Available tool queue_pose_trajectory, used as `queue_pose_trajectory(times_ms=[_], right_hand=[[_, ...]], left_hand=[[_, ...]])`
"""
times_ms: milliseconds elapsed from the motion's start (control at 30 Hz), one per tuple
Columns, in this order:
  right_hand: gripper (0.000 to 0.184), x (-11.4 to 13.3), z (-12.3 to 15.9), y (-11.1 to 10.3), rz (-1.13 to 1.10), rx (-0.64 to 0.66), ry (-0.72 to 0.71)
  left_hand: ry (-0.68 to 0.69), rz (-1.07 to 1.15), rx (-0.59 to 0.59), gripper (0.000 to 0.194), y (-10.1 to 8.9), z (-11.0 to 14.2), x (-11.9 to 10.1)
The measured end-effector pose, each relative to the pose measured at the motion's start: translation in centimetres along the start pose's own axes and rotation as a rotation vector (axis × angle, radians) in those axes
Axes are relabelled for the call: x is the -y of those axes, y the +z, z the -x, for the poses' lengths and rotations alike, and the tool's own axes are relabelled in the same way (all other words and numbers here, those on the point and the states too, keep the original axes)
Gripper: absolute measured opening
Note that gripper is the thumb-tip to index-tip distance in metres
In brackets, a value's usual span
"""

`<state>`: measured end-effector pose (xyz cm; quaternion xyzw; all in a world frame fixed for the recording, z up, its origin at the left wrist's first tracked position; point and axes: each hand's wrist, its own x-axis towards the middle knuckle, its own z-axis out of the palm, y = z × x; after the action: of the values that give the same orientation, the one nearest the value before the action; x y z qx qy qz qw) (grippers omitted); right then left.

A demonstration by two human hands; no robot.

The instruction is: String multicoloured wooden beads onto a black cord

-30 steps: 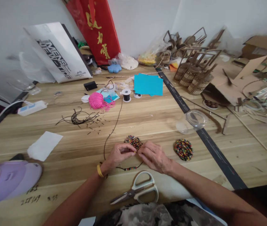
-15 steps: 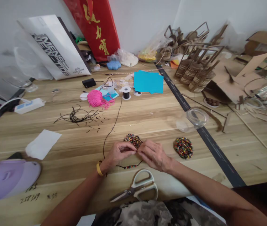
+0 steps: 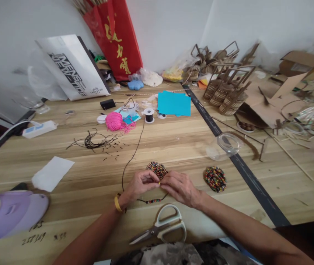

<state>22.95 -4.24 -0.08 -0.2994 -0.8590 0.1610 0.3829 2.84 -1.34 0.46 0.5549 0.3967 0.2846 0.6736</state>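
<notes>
My left hand (image 3: 140,183) pinches a small yellow bead (image 3: 159,183) between thumb and forefinger. Facing it, my right hand (image 3: 181,188) is closed at the bead, pinching the black cord, whose tip is hidden by the fingers. Below both hands the cord (image 3: 140,200) carries a short row of coloured beads (image 3: 153,201). A heap of mixed beads (image 3: 157,169) lies just behind my fingertips. From the left the cord curves back to a white spool of black cord (image 3: 149,117). Scissors (image 3: 159,229) with white handles lie nearest my body.
Right of my hands sits a coil of coloured beads (image 3: 215,179). Beyond are a clear round container (image 3: 226,145), blue sheets (image 3: 174,103), pink yarn (image 3: 114,121) and black cord pieces (image 3: 92,141). A purple appliance (image 3: 18,211) stands left; small wooden baskets (image 3: 226,97) stand back right.
The view has tilted slightly, so the table sits lower in the picture. Both hands stay together at the same spot, and the yellow bead shows more clearly between the fingertips.
</notes>
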Motion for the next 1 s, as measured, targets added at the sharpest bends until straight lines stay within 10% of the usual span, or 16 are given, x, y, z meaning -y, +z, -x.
queue_pose_trajectory(times_ms=[733,1000], right_hand=[[0.016,-0.1,-1.0,-2.9,0.062,0.33,0.101],[0.022,0.1,-0.6,-1.0,-0.408,0.202,0.374]], left_hand=[[0.172,-0.147,0.05,0.027,0.3,0.2,-0.6],[0.19,-0.099,0.059,0.026,0.0,-0.1,0.4]])
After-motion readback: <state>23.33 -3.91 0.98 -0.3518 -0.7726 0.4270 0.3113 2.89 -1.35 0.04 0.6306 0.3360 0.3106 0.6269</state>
